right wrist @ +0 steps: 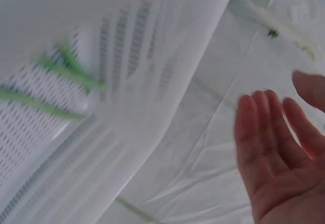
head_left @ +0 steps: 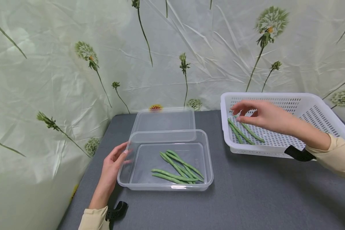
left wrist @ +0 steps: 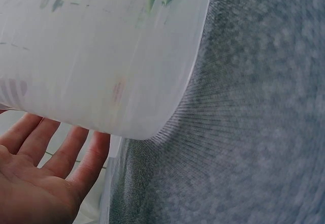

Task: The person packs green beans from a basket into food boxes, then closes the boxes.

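Fingers of my left hand [head_left: 114, 164] rest against the left side of a clear plastic container [head_left: 164, 187], mostly straight along its wall in the left wrist view. Several green beans [head_left: 175, 175] lie inside it, toward the front right. My right hand [head_left: 264, 115] hovers over the left part of a white perforated basket [head_left: 311, 102], fingers slightly bent and nothing between them. Beneath that hand, a few more green beans [head_left: 247, 135] lie on the basket floor. In the right wrist view, the thumb stands apart from the fingers.
A clear flat lid [head_left: 164, 119] lies behind the container, partly overlapped by it. Dark grey cloth [head_left: 218, 204] covers the table. A pale curtain [head_left: 149, 83] with a dandelion print hangs at the back and left.
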A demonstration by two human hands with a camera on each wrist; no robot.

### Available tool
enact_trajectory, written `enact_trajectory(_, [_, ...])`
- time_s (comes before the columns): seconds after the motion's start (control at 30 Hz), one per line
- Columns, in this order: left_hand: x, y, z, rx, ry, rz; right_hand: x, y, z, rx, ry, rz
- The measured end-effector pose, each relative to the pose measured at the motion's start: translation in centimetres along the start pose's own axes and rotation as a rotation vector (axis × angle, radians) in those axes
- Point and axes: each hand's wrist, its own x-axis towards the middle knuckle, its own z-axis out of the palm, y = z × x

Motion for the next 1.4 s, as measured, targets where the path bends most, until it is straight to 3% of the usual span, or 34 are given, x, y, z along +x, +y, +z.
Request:
enact_trajectory(0.43, [0.1, 0.0, 0.0, 0.001, 0.006, -0.013, 2.2, 7.2, -0.4, 0.129, -0.191, 0.177])
enact_trajectory(0.63, [0.1, 0.0, -0.1, -0.003, 0.002, -0.008, 2.7, 9.5, 0.5, 0.182, -0.268, 0.25])
enact_trajectory(0.87, [0.1, 0.0, -0.1, -0.008, -0.006, -0.007, 2.9, 12.7, 2.3, 0.148, -0.336, 0.294])
enact_trajectory(1.17, [0.2, -0.2, -0.2, -0.014, -0.011, 0.002, 2.9, 14.5, 3.0, 0.234, -0.424, 0.352])
enact_trajectory(1.4, [0.2, -0.1, -0.2, -0.008, -0.014, 0.005, 2.8, 15.1, 3.9, 0.266, -0.434, 0.403])
